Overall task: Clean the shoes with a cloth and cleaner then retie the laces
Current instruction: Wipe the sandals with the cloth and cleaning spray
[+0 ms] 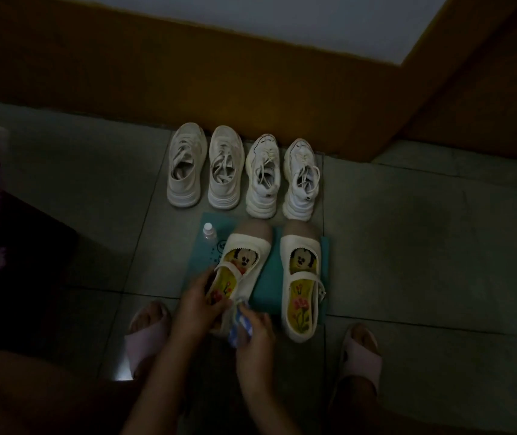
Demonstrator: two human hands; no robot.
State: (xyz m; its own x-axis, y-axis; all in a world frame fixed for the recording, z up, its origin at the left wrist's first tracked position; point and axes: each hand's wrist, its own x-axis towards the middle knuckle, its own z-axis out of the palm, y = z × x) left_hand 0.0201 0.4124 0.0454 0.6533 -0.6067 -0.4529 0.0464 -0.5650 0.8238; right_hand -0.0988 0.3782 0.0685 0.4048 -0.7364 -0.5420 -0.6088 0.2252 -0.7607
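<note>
While left hand (195,304) grips the strap shoe (240,277), right hand (255,332) clenches the cloth (240,324); sneakers (243,171) beyond.

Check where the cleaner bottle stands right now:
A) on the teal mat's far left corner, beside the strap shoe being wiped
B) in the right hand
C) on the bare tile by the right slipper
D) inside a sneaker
A: the cleaner bottle stands upright on the teal mat, left of the strap shoe held by the left hand.

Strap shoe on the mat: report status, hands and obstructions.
Left hand grips left strap shoe. Right hand presses blue-and-white cloth against its heel side. Cleaner bottle stands apart on teal mat. Nothing in the way.
</note>
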